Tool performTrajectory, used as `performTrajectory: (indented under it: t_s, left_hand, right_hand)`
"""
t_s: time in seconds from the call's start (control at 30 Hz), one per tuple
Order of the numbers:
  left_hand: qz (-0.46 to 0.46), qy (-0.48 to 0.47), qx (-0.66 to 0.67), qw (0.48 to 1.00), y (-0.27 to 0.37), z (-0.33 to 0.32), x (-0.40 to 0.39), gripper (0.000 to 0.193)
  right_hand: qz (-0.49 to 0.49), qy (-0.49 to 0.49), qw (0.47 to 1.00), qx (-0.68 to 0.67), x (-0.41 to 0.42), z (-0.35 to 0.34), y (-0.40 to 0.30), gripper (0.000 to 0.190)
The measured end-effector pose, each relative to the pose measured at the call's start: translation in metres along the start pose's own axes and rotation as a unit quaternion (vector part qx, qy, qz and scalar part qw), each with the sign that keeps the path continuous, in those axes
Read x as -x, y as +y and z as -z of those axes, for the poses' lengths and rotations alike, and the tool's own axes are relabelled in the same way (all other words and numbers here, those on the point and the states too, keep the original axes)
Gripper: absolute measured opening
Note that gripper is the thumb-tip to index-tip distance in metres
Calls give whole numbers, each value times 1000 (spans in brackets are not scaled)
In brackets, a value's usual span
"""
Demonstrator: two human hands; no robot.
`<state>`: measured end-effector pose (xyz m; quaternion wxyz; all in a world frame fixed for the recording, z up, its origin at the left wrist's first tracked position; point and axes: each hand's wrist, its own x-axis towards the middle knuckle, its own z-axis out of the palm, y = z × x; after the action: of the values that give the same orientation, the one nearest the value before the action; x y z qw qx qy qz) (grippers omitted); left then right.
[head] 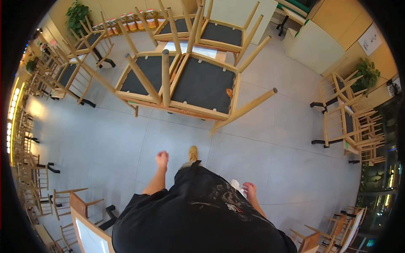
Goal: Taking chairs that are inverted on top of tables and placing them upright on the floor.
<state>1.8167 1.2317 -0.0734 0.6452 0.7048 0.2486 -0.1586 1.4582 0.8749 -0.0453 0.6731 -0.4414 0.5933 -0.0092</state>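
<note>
My left hand [162, 158] hangs over the grey floor, left of a tan boot [193, 154]; its fingers look loosely curled and blurred, and no object shows in it. At my right side, my right hand [250, 189] is beside a crumpled white thing [235, 184], perhaps tissue or cloth. Whether the fingers hold it cannot be told. Ahead of me, wooden chairs rest upside down on a table [221, 56], legs pointing up. The nearest are a chair with a dark seat underside [202, 83] and another to its left [145, 74]. Neither hand touches them.
More upturned chairs on tables stand at the left [66, 74] and right [349, 121]. A table [91, 234] with chairs is at the lower left, and wooden chairs [310, 242] are at the lower right. Oil bottles [131, 23] line the far wall. A pale partition [311, 46] stands upper right.
</note>
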Motion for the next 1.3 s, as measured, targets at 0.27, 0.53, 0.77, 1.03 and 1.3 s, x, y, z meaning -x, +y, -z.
performTrajectory:
  t_s: [0.27,0.53,0.77,1.03,1.3]
  left_hand:
    - [-468,-116,-9,876,269,-130,13,68]
    - [-379,-248,-36,891,321,-146,-35,32]
    - [-328,-154,50,931,297,-175,-44,16]
    - [-388,-86,25,917,293,-172,-53,17]
    - [-394,-64,-1,917,282,-161,-61,15]
  right_hand:
    - [218,4,973,74,-60,-95,-154,63]
    - [495,-31,864,-88,-26,-193,-324,56]
    - [441,-176,880,4,-57,-190,-339,9]
    - [502,-196,840,62,-48,-194,-356,19]
    - [496,-191,845,59,-49,-198,-355,18]
